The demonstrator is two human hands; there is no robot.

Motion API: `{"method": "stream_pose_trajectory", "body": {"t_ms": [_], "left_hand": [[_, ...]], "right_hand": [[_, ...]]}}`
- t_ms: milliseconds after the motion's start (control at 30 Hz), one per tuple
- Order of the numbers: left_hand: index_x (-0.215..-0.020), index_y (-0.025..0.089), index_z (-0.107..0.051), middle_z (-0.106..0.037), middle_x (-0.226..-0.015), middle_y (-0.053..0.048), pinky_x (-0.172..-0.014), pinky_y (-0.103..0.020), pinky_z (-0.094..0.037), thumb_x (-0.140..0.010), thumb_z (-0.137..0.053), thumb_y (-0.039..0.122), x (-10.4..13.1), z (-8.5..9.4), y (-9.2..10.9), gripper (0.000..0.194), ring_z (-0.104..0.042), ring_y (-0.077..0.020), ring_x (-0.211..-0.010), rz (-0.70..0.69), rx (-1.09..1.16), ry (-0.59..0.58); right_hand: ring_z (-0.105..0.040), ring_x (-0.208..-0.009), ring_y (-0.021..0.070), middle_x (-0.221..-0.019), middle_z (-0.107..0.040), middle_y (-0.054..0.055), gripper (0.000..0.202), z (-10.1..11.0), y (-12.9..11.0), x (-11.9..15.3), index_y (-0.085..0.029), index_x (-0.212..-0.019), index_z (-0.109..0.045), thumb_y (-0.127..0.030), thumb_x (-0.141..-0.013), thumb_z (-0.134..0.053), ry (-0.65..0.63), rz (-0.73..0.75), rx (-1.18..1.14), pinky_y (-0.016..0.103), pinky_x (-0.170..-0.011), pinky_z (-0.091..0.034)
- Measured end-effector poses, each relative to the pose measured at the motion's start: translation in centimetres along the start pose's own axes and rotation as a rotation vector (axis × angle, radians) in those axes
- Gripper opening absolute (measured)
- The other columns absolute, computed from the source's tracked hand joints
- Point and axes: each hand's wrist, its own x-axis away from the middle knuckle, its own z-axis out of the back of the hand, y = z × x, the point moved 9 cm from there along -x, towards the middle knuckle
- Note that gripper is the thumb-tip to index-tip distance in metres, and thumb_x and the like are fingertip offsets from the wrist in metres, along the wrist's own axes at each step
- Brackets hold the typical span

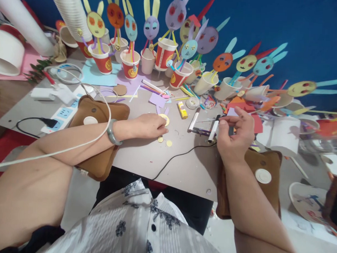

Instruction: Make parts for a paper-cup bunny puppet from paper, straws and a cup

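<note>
My left hand [150,126] rests palm down on the grey table, its fingers bent together over the edge of a pale yellow paper disc [165,119] with purple strips above it. Just below the fingertips lie two small yellow discs, one [160,140] beside the other [169,143]. My right hand [237,132] is raised at the right, thumb and fingers bent but apart, with nothing visible between them. Near its thumb lies a white marker with dark ends [214,129]; another marker [194,120] is further left. A yellow glue stick [182,109] lies behind them.
Paper cups [101,61] with paper rabbit heads on coloured stems line the table's back. Brown pouches [101,153] lie under both forearms. A power strip [64,115] and white cables are at the left. A black cord [178,155] crosses the table [183,175] in front.
</note>
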Motion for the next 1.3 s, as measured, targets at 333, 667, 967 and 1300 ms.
{"method": "stream_pose_trajectory", "body": {"t_ms": [333,667,967,1300], "left_hand": [[-0.083,0.017,-0.064,-0.066,-0.078,-0.004,-0.069,-0.03,-0.038,-0.095,-0.048,0.027,-0.4,0.8,0.0,0.023,-0.054,-0.0156,-0.072,-0.119,0.147,0.186],[-0.06,0.019,-0.047,-0.052,-0.062,0.002,-0.063,-0.029,-0.029,-0.084,-0.063,0.031,-0.4,0.8,0.2,0.031,-0.043,-0.0117,-0.062,-0.162,0.176,0.206],[-0.06,0.019,-0.04,-0.048,-0.059,0.003,-0.062,-0.029,-0.031,-0.095,-0.05,0.038,-0.1,2.3,-0.8,0.041,-0.04,-0.0105,-0.058,-0.106,0.277,0.369],[-0.097,0.017,-0.064,-0.071,-0.088,-0.002,-0.073,-0.028,-0.046,-0.084,-0.06,0.02,-0.1,2.1,-0.8,0.014,-0.061,-0.0132,-0.074,-0.049,0.298,0.349]], "right_hand": [[-0.067,-0.076,0.0226,-0.085,-0.07,0.005,0.03,1.2,-0.4,0.0,-0.02,-0.116,-0.065,-0.031,-0.088,-0.063,0.199,0.012,-0.083,0.044,-0.078,-0.056],[-0.066,-0.072,0.0221,-0.079,-0.073,0.005,0.011,-2.4,-1.6,0.8,-0.023,-0.093,-0.071,-0.03,-0.091,-0.061,-0.104,0.15,0.119,0.044,-0.084,-0.049],[-0.055,-0.093,0.0238,-0.114,-0.066,0.011,0.041,-6.7,-2.0,2.4,-0.031,-0.121,-0.073,-0.008,-0.091,-0.057,-0.352,0.419,0.468,0.045,-0.093,-0.033],[-0.054,-0.094,0.022,-0.109,-0.069,0.008,0.024,-6.9,-2.9,2.5,-0.026,-0.096,-0.076,-0.016,-0.098,-0.054,-0.229,0.6,0.657,0.043,-0.103,-0.028]]}}
